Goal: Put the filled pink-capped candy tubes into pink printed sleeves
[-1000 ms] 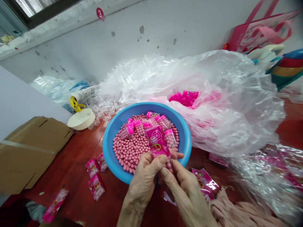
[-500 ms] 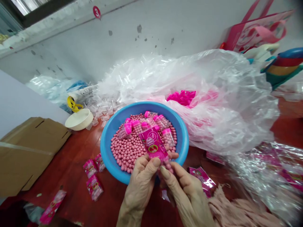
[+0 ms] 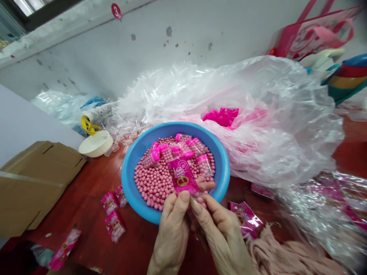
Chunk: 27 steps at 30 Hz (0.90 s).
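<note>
My left hand (image 3: 172,229) and my right hand (image 3: 222,229) are both closed on the lower part of a pink printed plastic sleeve (image 3: 182,175), thumbs on top. Pink balls show through its clear end between my fingers; most of that end is hidden. Beneath the sleeve stands a blue basin (image 3: 131,202) full of pink candy balls (image 3: 156,182). On the balls lie several small clear jars (image 3: 204,166) with bright pink caps, filled with the same balls.
Filled pink packets (image 3: 115,226) lie left of the basin. Flat pink sleeves (image 3: 246,218) and a beige cloth (image 3: 281,252) are at the right. Behind are a big clear plastic bag (image 3: 275,126) with pink caps (image 3: 221,117), a white bowl (image 3: 96,144) and a cardboard box (image 3: 37,183).
The sleeve has dropped slightly toward me and a little to the left, with both hands still holding it. My right hand has shifted slightly left and down.
</note>
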### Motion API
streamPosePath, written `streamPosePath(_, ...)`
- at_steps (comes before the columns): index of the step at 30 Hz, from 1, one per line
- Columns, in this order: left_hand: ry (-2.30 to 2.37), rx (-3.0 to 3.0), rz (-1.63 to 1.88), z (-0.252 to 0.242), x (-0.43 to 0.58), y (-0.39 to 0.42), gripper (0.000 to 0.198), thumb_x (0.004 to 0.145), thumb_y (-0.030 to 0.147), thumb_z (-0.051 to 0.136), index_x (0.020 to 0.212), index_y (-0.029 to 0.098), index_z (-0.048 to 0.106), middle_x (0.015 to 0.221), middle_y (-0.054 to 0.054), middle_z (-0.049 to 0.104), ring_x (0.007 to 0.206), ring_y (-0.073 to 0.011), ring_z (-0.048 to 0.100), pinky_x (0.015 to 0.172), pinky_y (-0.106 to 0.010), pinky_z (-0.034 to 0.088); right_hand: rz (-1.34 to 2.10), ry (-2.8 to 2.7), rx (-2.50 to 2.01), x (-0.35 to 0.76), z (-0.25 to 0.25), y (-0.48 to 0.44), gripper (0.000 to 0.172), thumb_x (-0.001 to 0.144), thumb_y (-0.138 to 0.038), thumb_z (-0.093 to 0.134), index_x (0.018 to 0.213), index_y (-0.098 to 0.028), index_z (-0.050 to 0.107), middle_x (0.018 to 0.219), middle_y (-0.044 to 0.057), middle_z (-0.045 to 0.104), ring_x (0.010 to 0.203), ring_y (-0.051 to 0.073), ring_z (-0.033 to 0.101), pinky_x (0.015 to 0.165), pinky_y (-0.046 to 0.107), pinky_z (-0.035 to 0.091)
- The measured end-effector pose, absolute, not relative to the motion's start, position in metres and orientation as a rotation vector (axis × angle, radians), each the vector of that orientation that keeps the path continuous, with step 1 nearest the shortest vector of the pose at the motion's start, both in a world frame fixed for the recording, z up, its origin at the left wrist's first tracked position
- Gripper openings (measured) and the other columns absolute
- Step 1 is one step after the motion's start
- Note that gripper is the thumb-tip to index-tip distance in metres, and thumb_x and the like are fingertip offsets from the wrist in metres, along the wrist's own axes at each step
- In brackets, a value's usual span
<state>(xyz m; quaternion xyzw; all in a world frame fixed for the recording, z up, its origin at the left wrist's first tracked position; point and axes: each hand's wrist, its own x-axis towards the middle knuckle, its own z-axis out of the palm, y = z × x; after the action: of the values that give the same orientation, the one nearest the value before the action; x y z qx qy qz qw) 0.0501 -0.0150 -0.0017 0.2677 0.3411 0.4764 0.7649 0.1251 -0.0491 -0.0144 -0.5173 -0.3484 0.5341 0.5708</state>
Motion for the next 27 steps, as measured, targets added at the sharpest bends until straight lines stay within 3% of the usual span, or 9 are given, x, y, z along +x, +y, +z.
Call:
streamPosePath(8, 0.739, 0.501, 0.998, -0.002, 0.031, -0.023, 0.030, 0.087, 0.039, 0.056, 0.099, 0.019, 0.075, 0.098, -0.012, 0.075, 0.096, -0.0245, 0.066, 0.086, -0.035, 0.052, 1.245, -0.823, -1.167, 0.118, -0.007, -0.050, 0.026, 0.087, -0.043, 0.054, 0.075, -0.020, 0.057, 0.066, -0.002, 0.055, 0.061, 0.012, 0.053, 0.058, 0.020, 0.043)
streamPosePath(11, 0.713, 0.485, 1.011, 0.000, 0.028, -0.020, 0.030, 0.084, 0.040, 0.059, 0.097, 0.018, 0.075, 0.100, -0.012, 0.074, 0.098, -0.0255, 0.065, 0.085, -0.036, 0.053, 1.362, -0.787, -1.143, 0.118, -0.009, -0.051, 0.033, 0.086, -0.048, 0.054, 0.071, -0.019, 0.055, 0.061, -0.003, 0.049, 0.057, 0.010, 0.046, 0.053, 0.020, 0.038)
streamPosePath(16, 0.853, 0.474, 1.151, 0.002, 0.036, -0.024, 0.019, 0.073, 0.033, 0.073, 0.084, 0.018, 0.077, 0.084, -0.010, 0.077, 0.088, -0.0255, 0.069, 0.079, -0.035, 0.055, 1.371, -0.714, -1.153, 0.116, -0.009, -0.054, 0.036, 0.084, -0.051, 0.055, 0.075, -0.017, 0.059, 0.060, -0.003, 0.048, 0.052, 0.009, 0.042, 0.049, 0.020, 0.034)
streamPosePath(20, 0.909, 0.457, 1.144, -0.005, 0.035, -0.032, 0.021, 0.074, 0.037, 0.072, 0.082, 0.018, 0.077, 0.082, -0.009, 0.077, 0.082, -0.0239, 0.070, 0.076, -0.033, 0.056, 1.253, -0.690, -1.216, 0.109, -0.003, -0.059, 0.032, 0.083, -0.047, 0.058, 0.069, -0.018, 0.060, 0.058, -0.003, 0.052, 0.053, 0.010, 0.047, 0.049, 0.019, 0.036)
streamPosePath(24, 0.890, 0.451, 1.104, -0.005, 0.030, -0.034, 0.019, 0.075, 0.037, 0.071, 0.082, 0.021, 0.077, 0.079, -0.009, 0.077, 0.080, -0.0231, 0.070, 0.073, -0.032, 0.056, 1.112, -0.717, -1.261, 0.104, -0.003, -0.062, 0.022, 0.084, -0.041, 0.058, 0.077, -0.022, 0.064, 0.061, -0.002, 0.060, 0.055, 0.012, 0.054, 0.055, 0.019, 0.041)
streamPosePath(27, 0.855, 0.477, 1.098, 0.001, 0.029, -0.031, 0.022, 0.072, 0.037, 0.074, 0.082, 0.019, 0.078, 0.079, -0.010, 0.077, 0.081, -0.0245, 0.069, 0.070, -0.032, 0.057, 1.198, -0.732, -1.222, 0.107, -0.005, -0.062, 0.028, 0.084, -0.046, 0.057, 0.077, -0.020, 0.065, 0.060, -0.002, 0.058, 0.055, 0.011, 0.052, 0.053, 0.020, 0.039)
